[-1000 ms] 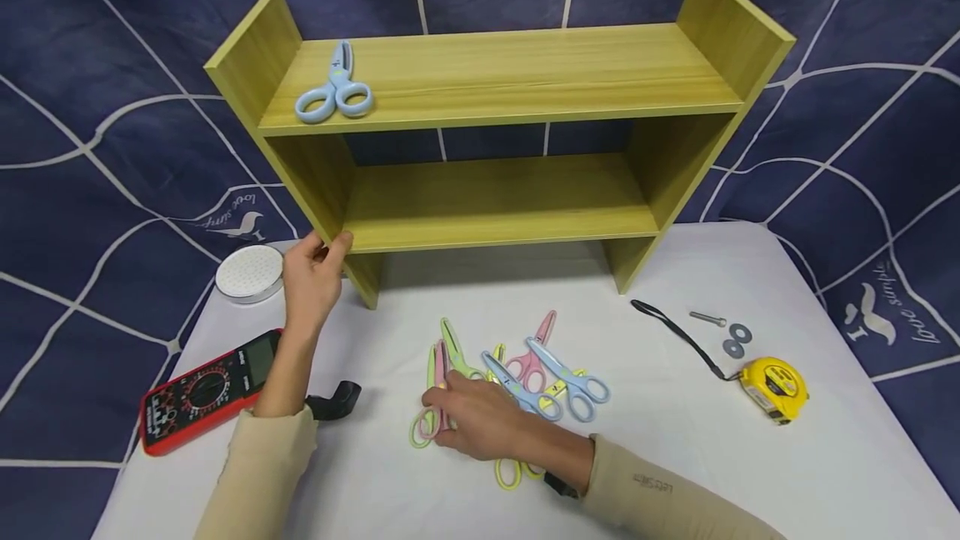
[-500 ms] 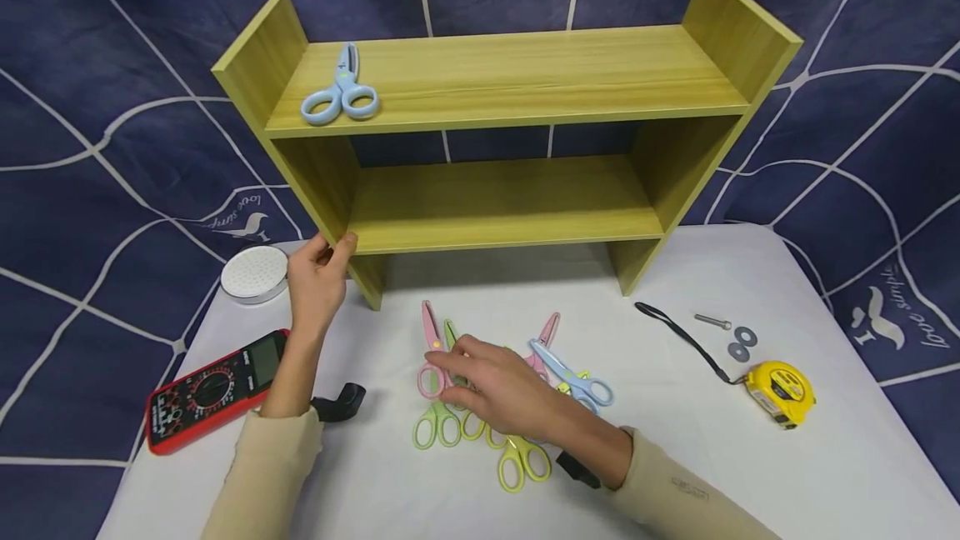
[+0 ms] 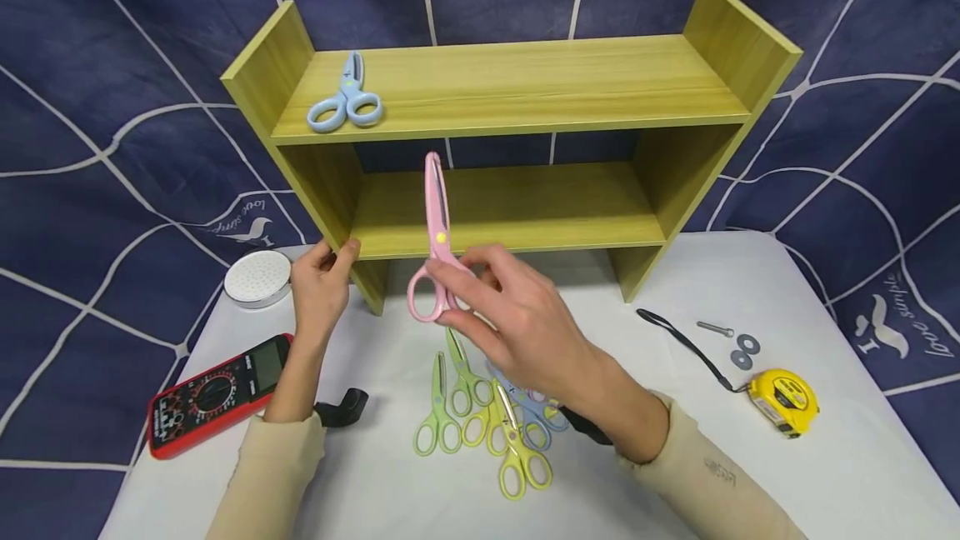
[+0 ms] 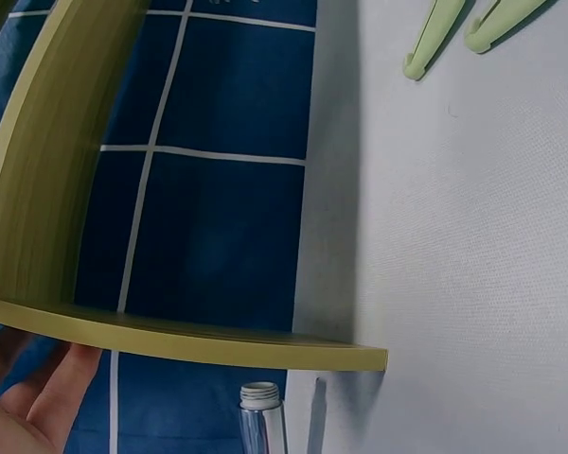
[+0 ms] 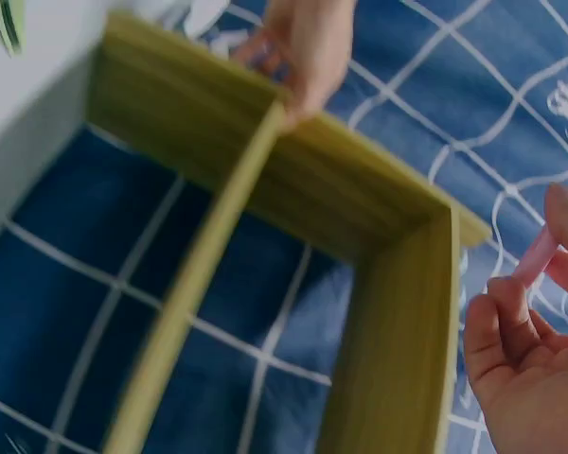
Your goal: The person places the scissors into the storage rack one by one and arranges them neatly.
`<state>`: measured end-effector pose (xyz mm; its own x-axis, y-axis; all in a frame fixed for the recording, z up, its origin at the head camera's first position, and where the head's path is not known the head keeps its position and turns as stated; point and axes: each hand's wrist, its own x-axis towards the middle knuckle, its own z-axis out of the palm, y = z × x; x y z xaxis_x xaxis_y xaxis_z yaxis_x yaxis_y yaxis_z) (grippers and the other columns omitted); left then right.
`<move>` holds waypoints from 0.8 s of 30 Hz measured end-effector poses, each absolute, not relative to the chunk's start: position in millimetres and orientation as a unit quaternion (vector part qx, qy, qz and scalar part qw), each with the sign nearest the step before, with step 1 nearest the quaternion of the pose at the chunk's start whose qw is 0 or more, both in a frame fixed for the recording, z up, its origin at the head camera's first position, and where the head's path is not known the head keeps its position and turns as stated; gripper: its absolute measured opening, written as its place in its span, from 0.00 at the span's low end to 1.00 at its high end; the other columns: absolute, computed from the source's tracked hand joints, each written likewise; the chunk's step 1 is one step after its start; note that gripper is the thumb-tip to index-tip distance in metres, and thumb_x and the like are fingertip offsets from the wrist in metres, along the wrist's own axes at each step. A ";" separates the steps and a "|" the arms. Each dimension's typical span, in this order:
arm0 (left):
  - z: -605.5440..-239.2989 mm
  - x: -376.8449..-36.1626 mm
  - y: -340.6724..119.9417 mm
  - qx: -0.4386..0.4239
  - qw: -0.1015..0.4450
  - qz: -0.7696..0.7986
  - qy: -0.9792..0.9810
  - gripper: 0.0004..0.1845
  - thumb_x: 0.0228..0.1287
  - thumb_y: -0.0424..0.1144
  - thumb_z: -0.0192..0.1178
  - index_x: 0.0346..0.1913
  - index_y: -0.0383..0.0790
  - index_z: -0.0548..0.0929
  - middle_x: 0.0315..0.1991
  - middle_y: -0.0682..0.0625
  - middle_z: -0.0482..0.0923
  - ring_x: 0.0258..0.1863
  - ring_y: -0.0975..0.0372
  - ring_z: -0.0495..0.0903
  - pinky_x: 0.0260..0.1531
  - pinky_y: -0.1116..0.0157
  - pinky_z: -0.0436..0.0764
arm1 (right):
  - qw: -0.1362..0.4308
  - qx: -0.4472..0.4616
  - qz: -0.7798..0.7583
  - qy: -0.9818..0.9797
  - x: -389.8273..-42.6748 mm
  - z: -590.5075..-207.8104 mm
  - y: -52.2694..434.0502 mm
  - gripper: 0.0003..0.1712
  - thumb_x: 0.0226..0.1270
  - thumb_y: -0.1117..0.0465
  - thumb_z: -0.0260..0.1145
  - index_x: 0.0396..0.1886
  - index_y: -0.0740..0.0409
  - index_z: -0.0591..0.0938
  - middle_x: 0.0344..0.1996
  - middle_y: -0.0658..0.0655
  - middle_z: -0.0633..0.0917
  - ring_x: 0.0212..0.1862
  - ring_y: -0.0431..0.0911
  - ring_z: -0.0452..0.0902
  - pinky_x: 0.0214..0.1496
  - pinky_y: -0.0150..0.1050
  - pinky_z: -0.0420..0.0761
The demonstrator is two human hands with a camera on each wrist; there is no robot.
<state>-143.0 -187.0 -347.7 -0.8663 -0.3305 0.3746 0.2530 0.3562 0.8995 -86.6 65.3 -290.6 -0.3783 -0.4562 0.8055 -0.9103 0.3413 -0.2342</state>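
From the head view, the wooden shelf [image 3: 510, 90] carries blue scissors [image 3: 346, 102] on its top board, far left. The right hand [image 3: 517, 315] pinches pink scissors [image 3: 432, 257] by the handle, raised, blades up, before the lower board. The left hand [image 3: 318, 286] grips the shelf's near left corner. Green and yellow scissors [image 3: 480, 423] lie on the tabletop [image 3: 750, 457]; a meter [image 3: 213, 394] lies left, a tape measure [image 3: 783, 398] right.

The left wrist view shows fingers [image 4: 62, 397] under the shelf edge [image 4: 170, 336].

The right wrist view shows curled fingers [image 5: 511, 322] on the pink handle [image 5: 540, 251].

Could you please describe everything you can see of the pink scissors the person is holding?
The pink scissors look like small plastic craft scissors with a yellow pivot dot and two rounded finger loops. Their blades are closed and point nearly straight up, in front of the wooden shelf's lower opening. They hang clear above the white table, held only by the right hand, whose fingers pinch the handle loops.
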 end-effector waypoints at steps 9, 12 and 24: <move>-349.7 -144.7 -187.9 0.020 0.267 -0.575 -0.773 0.13 0.66 0.27 0.59 0.48 0.19 0.82 0.36 0.38 0.82 0.29 0.72 0.78 0.29 0.78 0.77 | 0.342 0.402 0.301 -0.794 -107.3 -242.0 70.6 0.25 0.63 0.59 0.72 0.58 0.63 0.81 0.43 0.60 0.82 0.31 0.45 0.75 0.27 0.36 0.74; -350.2 -145.6 -189.5 0.024 0.274 -0.574 -0.771 0.12 0.66 0.27 0.60 0.47 0.20 0.83 0.34 0.46 0.82 0.29 0.73 0.78 0.30 0.78 0.78 | 0.368 0.386 0.300 -0.791 -114.4 -230.8 69.0 0.25 0.62 0.58 0.73 0.56 0.64 0.82 0.41 0.59 0.84 0.32 0.45 0.78 0.28 0.37 0.77; -354.4 -148.2 -189.8 0.018 0.277 -0.582 -0.765 0.12 0.65 0.27 0.60 0.45 0.19 0.84 0.29 0.59 0.80 0.28 0.73 0.78 0.28 0.77 0.78 | 0.351 0.305 0.291 -0.836 -160.2 -198.3 55.4 0.24 0.64 0.48 0.71 0.52 0.59 0.84 0.41 0.52 0.88 0.35 0.43 0.84 0.30 0.42 0.78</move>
